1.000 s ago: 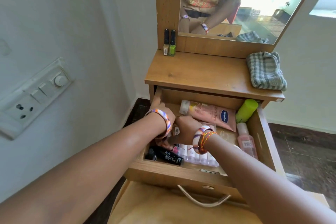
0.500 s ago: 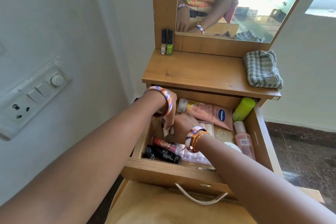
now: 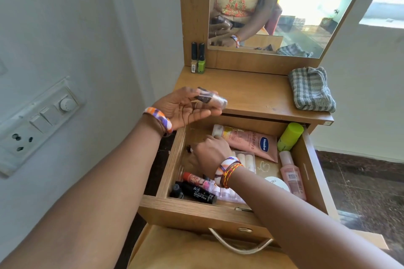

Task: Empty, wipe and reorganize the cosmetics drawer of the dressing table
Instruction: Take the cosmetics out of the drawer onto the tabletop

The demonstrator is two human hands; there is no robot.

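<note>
Drawer, cosmetics, pulled open beneath the dressing-table top; contents mostly in place, so emptying has, by the look of it, only begun.

Change, item one: your left hand, which a second ago was down inside the drawer's left rear corner, has risen above the front left edge of the top; its fingers curl round a small blurred bundle, pale with dark patches, too smeared to identify; judged to be the next thing on its way out to the top.

Change, item two: your right hand stays low in the drawer, back upward, fingers bent down into the left part; whether they grip anything cannot be told.

Legible writing: pink tube at the rear, "Vaseline" and "Gluta-Hya"; black stick at the front left, "ALL IN ONE MAKEUP STICK"; white round lid, partial "…dla" only; pink bottle along the right wall, label unreadable.

Also in the drawer: green-capped bottle in the right rear corner; clear case of pale tubes mid-drawer; red stick beside the black one.

On the top: two nail-polish bottles, upright at the left rear; checked cloth, folded at the right, untouched, presumably for wiping.
</note>
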